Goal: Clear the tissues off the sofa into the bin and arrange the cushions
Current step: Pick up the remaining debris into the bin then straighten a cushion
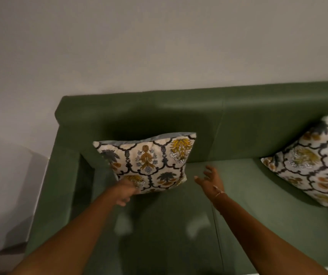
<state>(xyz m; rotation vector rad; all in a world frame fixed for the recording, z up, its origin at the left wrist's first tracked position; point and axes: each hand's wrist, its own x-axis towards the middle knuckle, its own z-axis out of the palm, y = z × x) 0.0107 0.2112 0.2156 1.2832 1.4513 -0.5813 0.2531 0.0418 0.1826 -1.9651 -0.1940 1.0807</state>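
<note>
Left hand [126,192] pinched the lower edge of the patterned cushion [149,161], propped in the sofa [248,120] corner; soft and light, it would likely handle best by corners. Right hand [210,179] hovered spread. Another cushion [314,163] leaned far right.

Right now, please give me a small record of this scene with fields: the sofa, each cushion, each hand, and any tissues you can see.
sofa: green sofa, against a pale wall
left cushion: patterned cushion stands near the sofa's left armrest
right cushion: second patterned cushion tilted against the backrest, partly cut off by the frame
left hand: left hand at the left cushion's lower edge; grip blurred
right hand: right hand open, fingers spread, holding nothing
tissues: none visible
</note>
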